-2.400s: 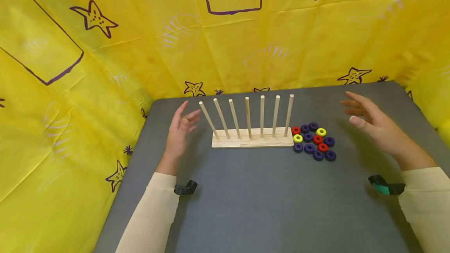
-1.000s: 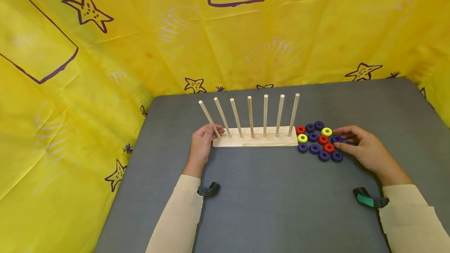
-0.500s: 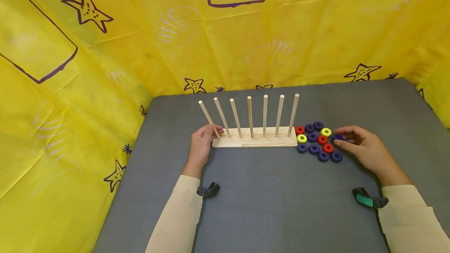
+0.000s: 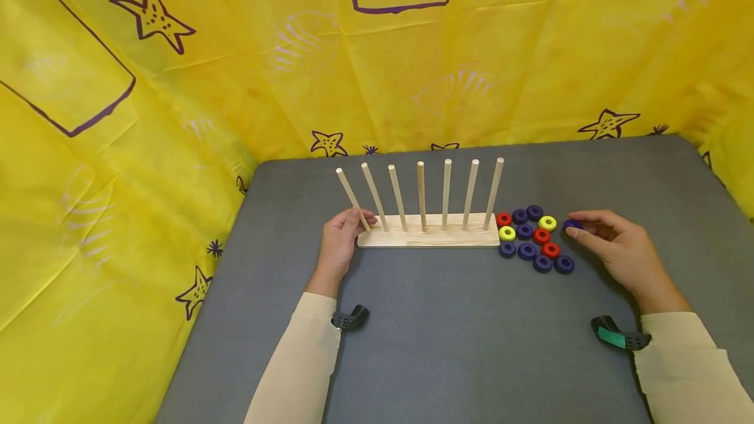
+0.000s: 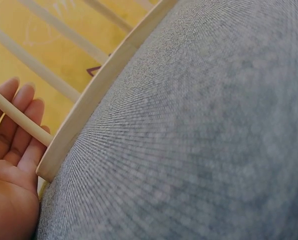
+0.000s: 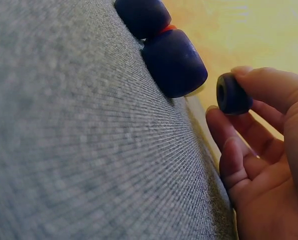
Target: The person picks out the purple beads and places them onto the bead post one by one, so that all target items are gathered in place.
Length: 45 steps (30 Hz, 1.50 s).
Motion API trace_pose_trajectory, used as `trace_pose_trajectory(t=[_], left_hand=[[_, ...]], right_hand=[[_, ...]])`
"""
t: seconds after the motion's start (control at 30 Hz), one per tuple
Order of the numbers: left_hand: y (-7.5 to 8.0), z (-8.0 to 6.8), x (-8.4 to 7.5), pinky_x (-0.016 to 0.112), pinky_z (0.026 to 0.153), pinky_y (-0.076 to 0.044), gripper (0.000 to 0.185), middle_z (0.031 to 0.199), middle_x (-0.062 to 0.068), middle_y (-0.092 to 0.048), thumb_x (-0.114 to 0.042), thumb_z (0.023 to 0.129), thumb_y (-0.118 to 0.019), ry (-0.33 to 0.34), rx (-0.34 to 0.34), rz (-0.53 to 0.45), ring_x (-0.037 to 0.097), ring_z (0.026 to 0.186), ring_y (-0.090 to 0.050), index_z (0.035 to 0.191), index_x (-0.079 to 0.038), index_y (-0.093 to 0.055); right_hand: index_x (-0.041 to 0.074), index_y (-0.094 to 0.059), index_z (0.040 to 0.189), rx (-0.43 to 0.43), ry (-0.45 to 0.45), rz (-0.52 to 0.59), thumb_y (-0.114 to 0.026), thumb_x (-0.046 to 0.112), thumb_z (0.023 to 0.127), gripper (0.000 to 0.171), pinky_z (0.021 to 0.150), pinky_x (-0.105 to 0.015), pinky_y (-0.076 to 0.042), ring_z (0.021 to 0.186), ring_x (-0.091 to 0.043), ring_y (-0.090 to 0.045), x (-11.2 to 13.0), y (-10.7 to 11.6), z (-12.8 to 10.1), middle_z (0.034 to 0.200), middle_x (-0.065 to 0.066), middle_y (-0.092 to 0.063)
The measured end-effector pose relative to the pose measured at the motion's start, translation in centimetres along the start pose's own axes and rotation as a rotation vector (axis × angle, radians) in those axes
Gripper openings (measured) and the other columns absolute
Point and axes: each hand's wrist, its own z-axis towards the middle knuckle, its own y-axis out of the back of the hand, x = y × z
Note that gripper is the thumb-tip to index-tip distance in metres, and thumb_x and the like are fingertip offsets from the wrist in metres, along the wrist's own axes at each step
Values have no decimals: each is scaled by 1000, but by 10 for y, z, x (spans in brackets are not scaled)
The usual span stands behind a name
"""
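Note:
A wooden stand (image 4: pixel 430 237) with several upright pegs sits on the table. My left hand (image 4: pixel 340 241) is at its left end, holding it with fingers bent behind the leftmost peg (image 4: pixel 347 190). In the left wrist view, the fingers (image 5: pixel 26 107) lie behind that peg; the thumb's contact cannot be made out. My right hand (image 4: pixel 621 247) pinches a dark blue ring (image 6: pixel 233 94) between thumb and finger, right of the other rings. Loose blue rings (image 4: pixel 527 251), red rings (image 4: pixel 541 236) and yellow rings (image 4: pixel 507 233) lie flat beside the stand's right end.
The grey table (image 4: pixel 448 339) spreads in front of the stand. A yellow patterned cloth (image 4: pixel 383 84) hangs behind and to the left. Each wrist wears a dark band, such as the right band (image 4: pixel 621 334).
Both hands have come in from the sides, the left to the stand and the right to the rings. My right hand has gripped a blue ring and drawn it slightly away from the group.

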Motion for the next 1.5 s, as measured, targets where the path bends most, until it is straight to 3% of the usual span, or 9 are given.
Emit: trace_pose_trajectory(t=[0.27, 0.53, 0.73, 1.03, 1.33, 1.5], left_hand=[[1, 0, -1, 45, 93, -45, 38, 99, 28, -64, -25, 102, -48, 19, 18, -11, 37, 99, -62, 102, 8, -67], [-6, -5, -25, 47, 92, -46, 41, 99, 32, -62, -24, 102, -48, 3, 30, 27, 38, 98, -62, 102, 13, -64], [-5, -6, -25, 48, 92, -46, 41, 99, 32, -62, -24, 102, -48, 0, 32, 20, 39, 98, -61, 102, 14, -64], [-4, -6, -24, 44, 92, -47, 41, 98, 29, -64, -26, 102, -49, 13, 28, 36, 35, 97, -62, 102, 12, -65], [-4, -6, -25, 44, 92, -47, 43, 98, 28, -64, -29, 101, -50, 18, 33, 42, 36, 98, -62, 103, 11, -65], [-4, -7, -25, 43, 91, -47, 42, 97, 26, -65, -30, 101, -50, 17, 31, 53, 34, 98, -62, 102, 9, -66]], right_hand=[[12, -66, 119, -24, 33, 3, -73, 26, 87, 36, 67, -11, -42, 83, -12, -53, 3, 2, 3, 103, -2, -60], [8, -66, 117, -42, 91, 33, -74, 18, 86, 34, 69, -8, -43, 84, -13, -55, 15, 5, 7, 105, -3, -59], [7, -66, 117, -22, 144, 28, -75, 13, 85, 34, 68, -9, -44, 83, -13, -57, 30, 5, 8, 107, -2, -59], [6, -67, 113, -7, 243, 24, -74, 1, 83, 31, 72, -7, -44, 84, -12, -56, 58, 3, 10, 107, -5, -58], [-5, -65, 109, -15, 346, 57, -70, -13, 79, 32, 74, -8, -44, 85, -14, -54, 122, 5, -1, 104, -14, -57], [-6, -65, 109, -25, 415, 96, -71, -21, 73, 38, 76, -11, -46, 86, -13, -54, 131, 3, 3, 104, -16, -57]])
